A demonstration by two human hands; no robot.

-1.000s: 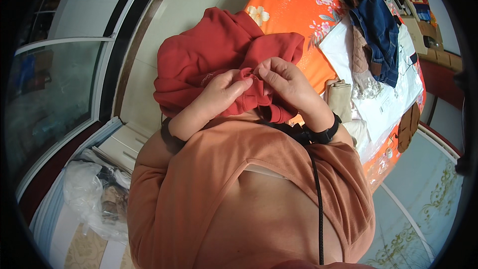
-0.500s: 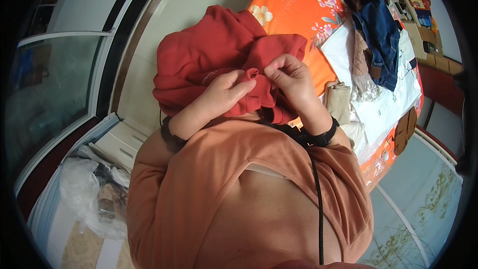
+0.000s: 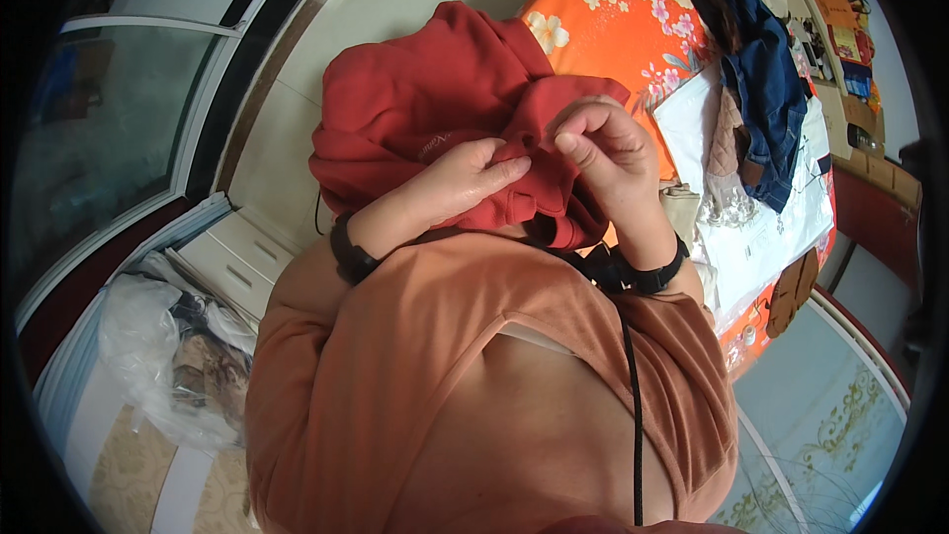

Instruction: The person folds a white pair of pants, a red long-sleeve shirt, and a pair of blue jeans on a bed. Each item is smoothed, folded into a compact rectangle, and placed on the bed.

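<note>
A bunched red garment (image 3: 425,79), with small light lettering on it, lies across my lap. My left hand (image 3: 460,178) is closed on a fold of it, thumb on top. Just right of that fold, my right hand (image 3: 608,143) is raised over the garment with thumb and forefinger pinched together. Whatever sits in that pinch, if anything, is too small to make out. Each wrist wears a black band.
On my right is a table with an orange floral cover (image 3: 563,15). It bears dark blue jeans (image 3: 766,109), a white plastic bag (image 3: 791,237) and folded beige cloth (image 3: 680,208). A clear bag (image 3: 148,356) and white drawers (image 3: 237,257) stand on my left, near a glass door (image 3: 129,138).
My right hand has drawn slightly away from my left hand, up and to the right, still pinched. My left hand keeps its hold on the red fold. The view has shifted slightly.
</note>
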